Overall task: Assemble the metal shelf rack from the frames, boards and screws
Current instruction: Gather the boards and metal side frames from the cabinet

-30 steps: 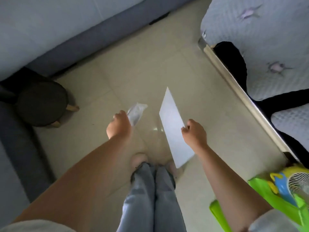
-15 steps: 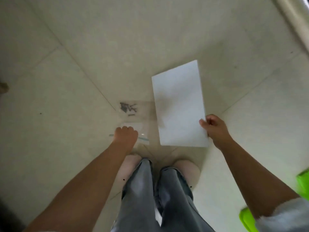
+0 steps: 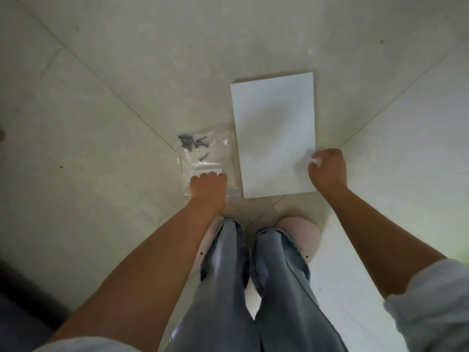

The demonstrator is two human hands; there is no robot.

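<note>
A white rectangular board [image 3: 274,133] lies flat on the tiled floor in front of my feet. My right hand [image 3: 327,170] is curled at its near right corner, fingers closed on the board's edge. To the left of the board lies a clear plastic bag [image 3: 205,158] with several dark screws [image 3: 193,143] bunched at its far end. My left hand [image 3: 208,189] rests on the bag's near end, fingers folded down over it. No metal frames are in view.
Pale floor tiles [image 3: 101,123] with diagonal grout lines fill the view. My legs in blue jeans [image 3: 253,275] and pink slippers [image 3: 302,232] stand just behind the board and bag. A dark furniture edge [image 3: 15,313] sits at the bottom left.
The board and the screw bag, held up in the air a second ago, have come down to lie flat on the floor. My view has tilted down to the floor.
</note>
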